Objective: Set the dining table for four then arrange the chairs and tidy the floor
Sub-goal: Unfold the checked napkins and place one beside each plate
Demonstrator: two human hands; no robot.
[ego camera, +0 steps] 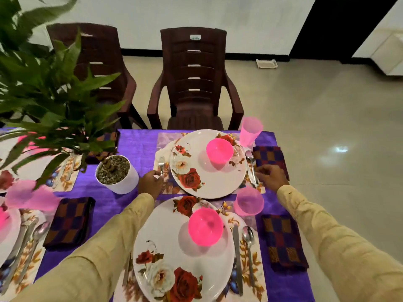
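Pinching fork (161,165) in left hand (151,183) grip, right hand (271,177) beside spoon (250,159), its grip hidden, unclear

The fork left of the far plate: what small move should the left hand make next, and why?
Probably lay the fork flat on the placemat and let go. The left hand pinches its handle, its tines already point away from the person beside the far plate, and the spoon lies on the plate's other side, so this setting seems to need only that release.

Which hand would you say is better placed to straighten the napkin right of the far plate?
Right: the right hand lies at the napkin; the left hand pinches the fork.
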